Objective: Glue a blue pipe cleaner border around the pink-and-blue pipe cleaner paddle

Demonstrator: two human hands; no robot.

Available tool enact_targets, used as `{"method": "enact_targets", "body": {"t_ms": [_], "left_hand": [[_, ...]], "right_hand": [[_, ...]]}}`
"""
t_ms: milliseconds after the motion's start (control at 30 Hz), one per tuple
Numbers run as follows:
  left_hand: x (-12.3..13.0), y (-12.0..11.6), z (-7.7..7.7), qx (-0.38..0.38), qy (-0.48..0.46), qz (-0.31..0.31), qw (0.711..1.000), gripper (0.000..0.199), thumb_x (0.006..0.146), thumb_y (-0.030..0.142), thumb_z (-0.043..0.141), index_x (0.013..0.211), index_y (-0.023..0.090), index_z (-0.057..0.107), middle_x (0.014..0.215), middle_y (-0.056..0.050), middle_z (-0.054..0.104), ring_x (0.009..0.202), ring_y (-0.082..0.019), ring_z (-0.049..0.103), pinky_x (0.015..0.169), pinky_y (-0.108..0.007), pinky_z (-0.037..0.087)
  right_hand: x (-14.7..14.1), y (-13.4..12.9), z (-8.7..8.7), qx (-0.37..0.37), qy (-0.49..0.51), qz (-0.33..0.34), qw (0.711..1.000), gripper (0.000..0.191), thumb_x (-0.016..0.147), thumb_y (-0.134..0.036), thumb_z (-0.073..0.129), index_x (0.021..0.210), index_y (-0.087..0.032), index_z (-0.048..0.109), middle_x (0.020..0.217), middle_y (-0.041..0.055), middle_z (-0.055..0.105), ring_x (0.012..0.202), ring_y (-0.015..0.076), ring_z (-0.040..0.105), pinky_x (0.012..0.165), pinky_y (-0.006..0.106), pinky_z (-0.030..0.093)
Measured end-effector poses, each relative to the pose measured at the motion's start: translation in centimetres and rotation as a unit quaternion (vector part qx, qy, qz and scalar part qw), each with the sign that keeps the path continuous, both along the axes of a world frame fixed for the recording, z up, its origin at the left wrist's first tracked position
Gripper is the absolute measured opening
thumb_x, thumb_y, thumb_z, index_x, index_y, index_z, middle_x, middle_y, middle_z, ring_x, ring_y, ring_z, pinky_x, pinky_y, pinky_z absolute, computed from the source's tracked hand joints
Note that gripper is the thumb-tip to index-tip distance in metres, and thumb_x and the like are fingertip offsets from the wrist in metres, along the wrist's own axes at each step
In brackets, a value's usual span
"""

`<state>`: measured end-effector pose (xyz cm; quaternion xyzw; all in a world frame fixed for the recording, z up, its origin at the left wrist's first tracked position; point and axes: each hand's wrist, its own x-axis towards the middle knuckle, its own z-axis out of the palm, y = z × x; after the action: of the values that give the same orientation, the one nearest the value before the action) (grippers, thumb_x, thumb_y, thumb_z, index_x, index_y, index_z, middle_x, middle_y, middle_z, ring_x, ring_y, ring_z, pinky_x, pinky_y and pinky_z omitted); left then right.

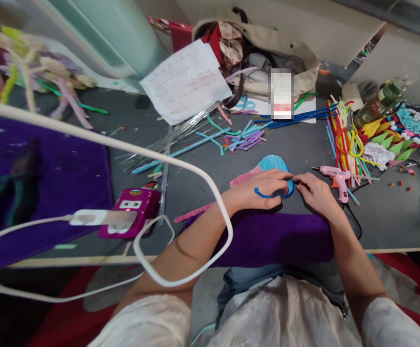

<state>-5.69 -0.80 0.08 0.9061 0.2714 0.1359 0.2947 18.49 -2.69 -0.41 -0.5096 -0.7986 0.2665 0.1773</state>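
My left hand (pixel 262 189) has its fingers closed on a fuzzy, curved dark-blue pipe cleaner (pixel 266 195) at the edge of a ribbed light-blue rounded piece (pixel 274 164); my right fingertips (pixel 297 179) meet that edge, their grip unclear. Smooth pink glue gun (pixel 334 179) nearby.

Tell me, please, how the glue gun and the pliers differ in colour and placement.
The glue gun is pink with an orange trigger, while the pliers have dark green handles. The glue gun lies on the dark tabletop, just beyond the right hand; the pliers lie on a purple cloth at far left. Neither is held.
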Motion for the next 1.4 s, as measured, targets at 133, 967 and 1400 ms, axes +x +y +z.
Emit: {"method": "enact_targets", "body": {"t_ms": [133, 967, 1400], "left_hand": [[-0.08, -0.04, 0.11, 0.005, 0.007, 0.006, 1.000, 0.018, 0.083, 0.018, 0.055, 0.099, 0.021, 0.064, 0.154, -0.013, 0.054, 0.140, -0.032, 0.052, 0.116, -0.049, 0.044], [-0.18, -0.16, -0.47, -0.021, -0.035, 0.012, 0.999, 0.011, 0.083, 0.018, 0.057, 0.093, 0.020, 0.062, 0.153, -0.016, 0.055, 0.137, -0.035, 0.053, 0.113, -0.051, 0.045], [-0.04, -0.11, -0.47, -0.016, -0.026, 0.015, 0.999, 0.011, 0.083, 0.016, 0.059, 0.092, 0.018, 0.064, 0.156, -0.018, 0.052, 0.139, -0.037, 0.053, 0.115, -0.052, 0.043]], "right_hand": [[-0.14, 0.07, 0.09, -0.006, 0.008, -0.005, 1.000, 0.027, 0.096, -0.017, 0.054, 0.113, -0.027, 0.072, 0.102, 0.0037, 0.072, 0.093, 0.0208, 0.070, 0.083, 0.033, 0.052], [-0.27, -0.13, 0.01, 0.025, -0.005, -0.004, 1.000, 0.029, 0.100, -0.020, 0.048, 0.118, -0.027, 0.070, 0.104, 0.0070, 0.071, 0.097, 0.0228, 0.070, 0.085, 0.034, 0.055], [-0.08, -0.26, -0.32, 0.035, 0.028, -0.007, 0.999, 0.027, 0.098, -0.018, 0.051, 0.105, -0.026, 0.076, 0.095, 0.0056, 0.068, 0.088, 0.0199, 0.068, 0.079, 0.031, 0.053]]}}
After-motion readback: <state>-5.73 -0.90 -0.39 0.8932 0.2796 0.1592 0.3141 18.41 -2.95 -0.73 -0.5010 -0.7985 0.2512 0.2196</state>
